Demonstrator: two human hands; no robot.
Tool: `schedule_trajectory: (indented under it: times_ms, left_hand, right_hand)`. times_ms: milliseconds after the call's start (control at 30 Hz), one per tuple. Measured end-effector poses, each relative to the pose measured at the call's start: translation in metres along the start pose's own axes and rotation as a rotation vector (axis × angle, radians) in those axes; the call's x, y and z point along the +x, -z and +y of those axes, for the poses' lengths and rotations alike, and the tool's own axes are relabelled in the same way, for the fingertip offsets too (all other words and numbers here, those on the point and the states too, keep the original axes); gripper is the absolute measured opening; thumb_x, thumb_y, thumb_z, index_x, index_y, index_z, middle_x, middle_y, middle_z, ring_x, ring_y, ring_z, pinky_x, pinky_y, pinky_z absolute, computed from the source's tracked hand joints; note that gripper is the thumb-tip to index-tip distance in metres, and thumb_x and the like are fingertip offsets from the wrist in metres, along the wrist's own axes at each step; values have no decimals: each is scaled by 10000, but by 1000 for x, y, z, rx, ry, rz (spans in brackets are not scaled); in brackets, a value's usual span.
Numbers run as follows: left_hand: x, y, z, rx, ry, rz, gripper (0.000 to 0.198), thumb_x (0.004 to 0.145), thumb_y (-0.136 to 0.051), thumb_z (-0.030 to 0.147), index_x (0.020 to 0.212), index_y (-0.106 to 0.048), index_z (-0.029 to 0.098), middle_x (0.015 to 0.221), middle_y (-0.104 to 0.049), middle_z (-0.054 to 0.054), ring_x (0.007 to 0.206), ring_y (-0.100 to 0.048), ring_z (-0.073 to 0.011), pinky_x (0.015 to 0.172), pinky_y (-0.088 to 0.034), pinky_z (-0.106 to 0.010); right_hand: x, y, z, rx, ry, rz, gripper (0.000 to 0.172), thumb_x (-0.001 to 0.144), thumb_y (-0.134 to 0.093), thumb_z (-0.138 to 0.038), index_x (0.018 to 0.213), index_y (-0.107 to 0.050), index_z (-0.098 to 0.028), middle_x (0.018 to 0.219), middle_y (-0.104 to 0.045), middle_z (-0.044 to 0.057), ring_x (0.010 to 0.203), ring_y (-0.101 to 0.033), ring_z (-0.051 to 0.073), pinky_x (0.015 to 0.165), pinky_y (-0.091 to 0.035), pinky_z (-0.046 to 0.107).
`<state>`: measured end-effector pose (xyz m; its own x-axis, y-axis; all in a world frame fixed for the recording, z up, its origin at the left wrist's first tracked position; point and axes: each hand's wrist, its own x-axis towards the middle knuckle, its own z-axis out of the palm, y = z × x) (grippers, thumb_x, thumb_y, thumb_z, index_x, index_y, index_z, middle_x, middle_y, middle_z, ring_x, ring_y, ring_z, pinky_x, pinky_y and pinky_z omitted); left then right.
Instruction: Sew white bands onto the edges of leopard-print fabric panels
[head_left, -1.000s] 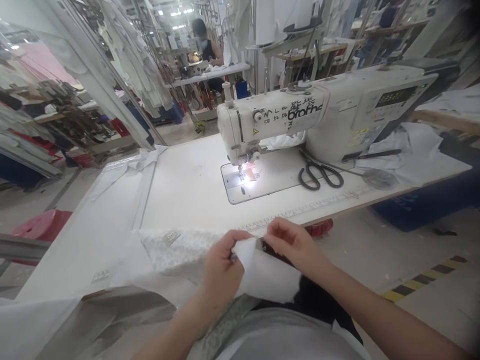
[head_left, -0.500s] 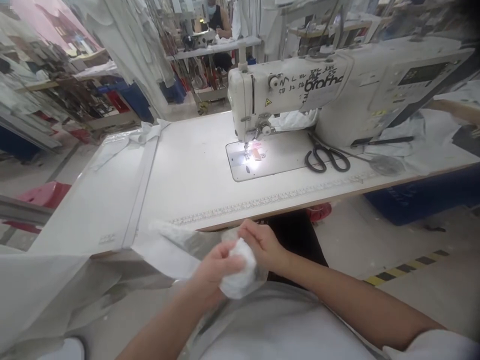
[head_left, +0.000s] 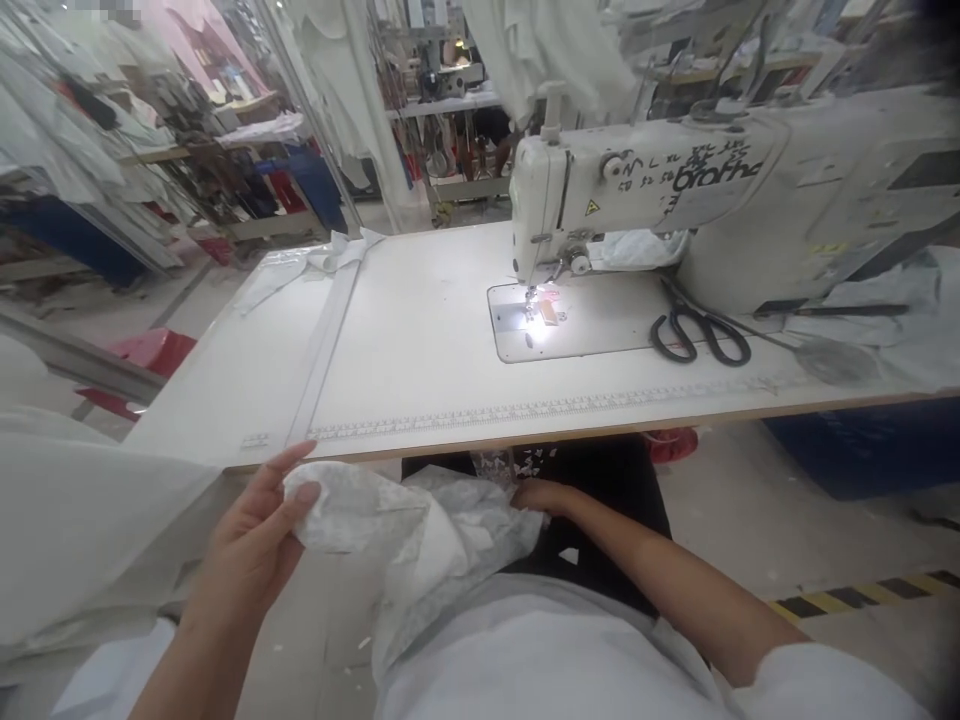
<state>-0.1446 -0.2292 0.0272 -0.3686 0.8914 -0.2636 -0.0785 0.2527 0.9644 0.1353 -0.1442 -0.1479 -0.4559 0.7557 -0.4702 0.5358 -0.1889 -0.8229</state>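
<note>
In front of you stretches the white table (head_left: 420,340), with the sewing machine (head_left: 637,195) standing toward its right side, its lamp lighting the needle plate. Under the table's right end sits a blue bin (head_left: 862,450). The pale, thin cloth (head_left: 420,530) is between your two hands, in front of the table's near edge and crumpled over your lap, one part of it draping down to the left. Your left hand (head_left: 262,525) has its thumb clamped on the cloth's left end against the fingers, the index finger reaching out apart, close to the table edge. Your right hand (head_left: 544,497) is at the cloth's right side; its fingertips are hidden, so you cannot tell from here whether they grip. A ruler strip (head_left: 517,411) runs along the near edge of the tabletop. Black-handled scissors (head_left: 701,316) lie beside the machine's base, and a small orange piece (head_left: 550,313) sits just right of the needle
</note>
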Motion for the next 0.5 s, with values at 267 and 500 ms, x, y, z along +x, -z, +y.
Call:
schedule_trajectory:
  times_ms: [267, 500]
  left_hand:
    - [4, -28, 4, 70, -272, -102, 78, 727, -633, 291, 747, -623, 217, 658, -526, 52, 621, -455, -85, 588, -392, -164]
    - [-39, -90, 5, -140, -104, -468, 480, 755, -519, 563, 920, -656, 134, 768, -634, -48, 709, -584, -172, 708, -466, -306]
  right_hand:
    - [-96, 27, -76, -58, 409, 19, 109, 847, -528, -281, 880, -583, -193, 835, -633, 18, 796, -606, 183, 706, -487, 259]
    - [-85, 15, -176, -379, 1013, 293, 232, 866, -489, -399, 1035, -568, -262, 981, -660, 41, 788, -658, 189, 637, -524, 223]
